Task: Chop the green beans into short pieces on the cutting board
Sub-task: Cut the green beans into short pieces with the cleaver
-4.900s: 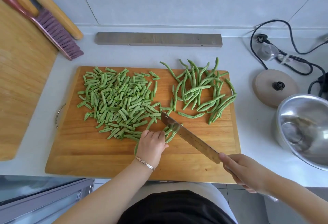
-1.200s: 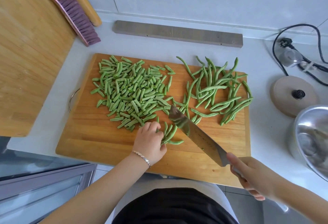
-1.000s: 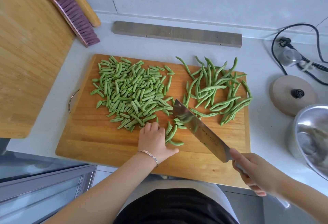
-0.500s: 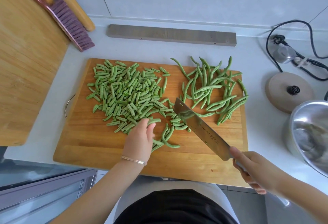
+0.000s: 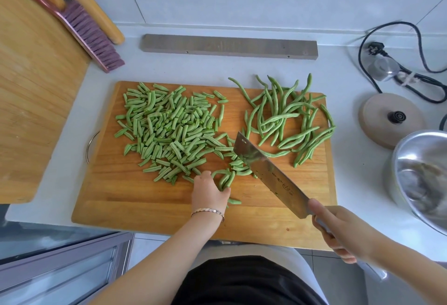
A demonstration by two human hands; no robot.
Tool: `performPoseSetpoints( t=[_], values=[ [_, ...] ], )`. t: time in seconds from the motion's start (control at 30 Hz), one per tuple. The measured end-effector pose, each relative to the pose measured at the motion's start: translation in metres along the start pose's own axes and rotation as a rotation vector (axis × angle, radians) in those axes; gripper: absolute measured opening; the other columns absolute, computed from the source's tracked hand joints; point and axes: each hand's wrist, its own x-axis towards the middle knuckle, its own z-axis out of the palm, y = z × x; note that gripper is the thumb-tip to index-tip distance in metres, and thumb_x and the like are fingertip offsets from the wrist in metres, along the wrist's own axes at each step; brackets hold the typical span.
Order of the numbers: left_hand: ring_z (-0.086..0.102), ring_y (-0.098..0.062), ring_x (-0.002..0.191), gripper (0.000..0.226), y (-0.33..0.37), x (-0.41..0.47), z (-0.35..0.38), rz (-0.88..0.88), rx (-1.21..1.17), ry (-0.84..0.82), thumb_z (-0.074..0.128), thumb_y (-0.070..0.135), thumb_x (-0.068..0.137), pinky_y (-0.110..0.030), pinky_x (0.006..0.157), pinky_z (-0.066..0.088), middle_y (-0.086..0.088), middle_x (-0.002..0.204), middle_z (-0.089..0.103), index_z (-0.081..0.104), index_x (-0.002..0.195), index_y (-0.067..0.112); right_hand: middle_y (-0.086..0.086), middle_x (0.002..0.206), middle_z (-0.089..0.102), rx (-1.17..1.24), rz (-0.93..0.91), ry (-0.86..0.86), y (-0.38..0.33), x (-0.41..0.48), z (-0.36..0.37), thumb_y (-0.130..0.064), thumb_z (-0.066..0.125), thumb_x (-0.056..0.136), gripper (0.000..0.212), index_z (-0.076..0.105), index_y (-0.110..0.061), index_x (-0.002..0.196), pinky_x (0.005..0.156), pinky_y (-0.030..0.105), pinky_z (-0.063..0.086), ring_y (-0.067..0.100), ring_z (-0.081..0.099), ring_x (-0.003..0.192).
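Note:
A wooden cutting board (image 5: pixel 135 198) lies on the white counter. A wide heap of chopped bean pieces (image 5: pixel 167 128) covers its left half. Whole green beans (image 5: pixel 287 121) lie in a loose pile at the back right. My left hand (image 5: pixel 209 194) rests near the board's middle front, fingers closed around a small bunch of curved beans (image 5: pixel 225 177). My right hand (image 5: pixel 338 227) grips the handle of a cleaver (image 5: pixel 268 174). The blade slants toward the back left, its tip beside the held bunch, with a few cut pieces next to it.
A second wooden board (image 5: pixel 31 92) lies at the left with a brush (image 5: pixel 89 36) and a rolling pin (image 5: pixel 96 12) behind it. A grey bar (image 5: pixel 228 46) lies along the wall. At the right stand a steel bowl (image 5: pixel 420 179), a round base (image 5: pixel 389 118) and a black cord (image 5: pixel 411 82).
My left hand moved right from the chopped heap and gathered the short bunch of curved beans. The cleaver stayed lifted and shifted slightly toward that bunch.

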Motion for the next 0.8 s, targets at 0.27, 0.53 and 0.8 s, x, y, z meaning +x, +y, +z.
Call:
performPoseSetpoints(
  t=[0.27,0.53,0.8],
  values=[
    [0.057,-0.019,0.074,0.025,-0.007,0.003,-0.020,0.080,0.006,0.059,0.049,0.023,0.095,-0.024,0.062,0.042,-0.007,0.092,0.065,0.061,0.107,0.004,-0.002,0.046,0.018,0.020,0.001,0.008,0.001,0.000,0.001,-0.067,0.036,0.074,0.054,0.024,-0.015,0.063,0.038,0.016,0.013,0.014,0.008,0.040],
    [0.042,-0.013,0.048,0.033,-0.004,0.018,-0.026,0.282,0.329,-0.172,0.025,0.029,0.101,-0.022,0.043,0.030,0.002,0.059,0.043,0.040,0.118,0.005,-0.002,0.047,0.017,0.024,-0.013,-0.038,-0.001,0.000,0.011,-0.067,0.036,0.072,0.054,0.025,-0.015,0.061,0.038,0.016,0.013,0.013,0.008,0.040],
    [0.060,-0.019,0.089,0.067,-0.014,0.004,-0.028,0.330,0.637,-0.145,0.033,0.051,0.094,-0.023,0.058,0.040,-0.008,0.130,0.039,0.017,0.144,0.009,-0.002,0.046,0.017,0.026,-0.009,-0.039,0.000,-0.001,0.014,-0.067,0.037,0.072,0.054,0.024,-0.015,0.061,0.037,0.016,0.013,0.013,0.008,0.039]
  ],
)
